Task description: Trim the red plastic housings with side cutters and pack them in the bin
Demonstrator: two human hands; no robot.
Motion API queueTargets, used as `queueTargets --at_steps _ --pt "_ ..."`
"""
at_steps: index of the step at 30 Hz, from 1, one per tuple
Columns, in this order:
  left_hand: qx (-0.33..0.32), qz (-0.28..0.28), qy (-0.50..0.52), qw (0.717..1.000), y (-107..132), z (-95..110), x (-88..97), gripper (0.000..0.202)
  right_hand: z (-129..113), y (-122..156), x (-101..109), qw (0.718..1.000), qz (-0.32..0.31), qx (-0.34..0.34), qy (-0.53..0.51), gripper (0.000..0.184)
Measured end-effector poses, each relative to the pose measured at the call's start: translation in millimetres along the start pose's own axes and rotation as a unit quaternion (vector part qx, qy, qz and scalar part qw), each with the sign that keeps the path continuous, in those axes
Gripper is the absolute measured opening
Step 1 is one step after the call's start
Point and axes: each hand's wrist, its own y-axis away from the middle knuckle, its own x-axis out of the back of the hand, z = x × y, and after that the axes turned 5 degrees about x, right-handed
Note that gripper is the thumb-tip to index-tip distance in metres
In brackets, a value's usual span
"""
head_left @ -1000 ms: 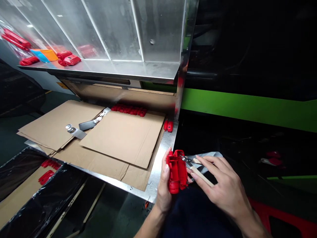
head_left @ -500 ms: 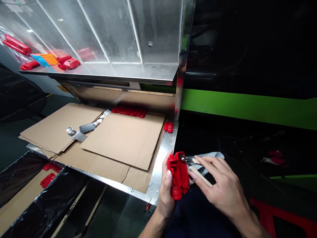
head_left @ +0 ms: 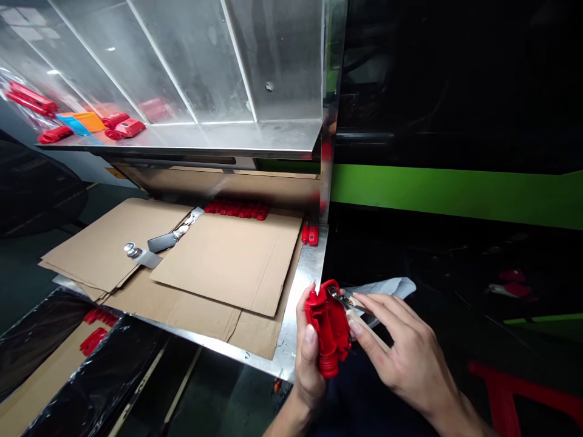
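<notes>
Both hands are occupied: the left hand (head_left: 307,358) wraps the red shell (head_left: 332,328), thumb in front and fingers behind, while the right hand (head_left: 405,346) pinches the pale handles of a small plier-like tool (head_left: 339,296) between thumb and fingers. Over the last second the shell has been tipped a little, its ribbed round end swinging lower, and the hollow side shows at a fresh slant. Tool and shell have turned only slightly against each other; the metal tip sits at the upper corner of the shell, as it did before (whether it is biting on anything there is too small to tell). My judgement is that this is a change of angle during fine work on that corner, which looks unfinished.

The shell is held in the air beside the near right corner of the counter (head_left: 300,291). Two red pieces (head_left: 310,235) lie on the bare metal there, and a row of red pieces (head_left: 237,209) lines the cardboard's (head_left: 232,261) far edge, both unchanged.
</notes>
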Motion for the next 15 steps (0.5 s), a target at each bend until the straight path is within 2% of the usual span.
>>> queueTargets --at_steps 6,12,15 --pt "-0.026 0.005 -0.015 1.000 3 -8 5.0 0.067 -7 0 0 1.000 0.007 0.001 -0.030 0.032" --pt "-0.089 -0.056 -0.067 0.992 3 -20 20.8 0.061 -19 -6 1 0.999 0.019 0.010 -0.045 0.027" --pt "-0.115 -0.062 -0.077 0.988 3 -24 24.5 0.063 -23 -7 2 0.999 0.023 0.012 -0.039 0.023"
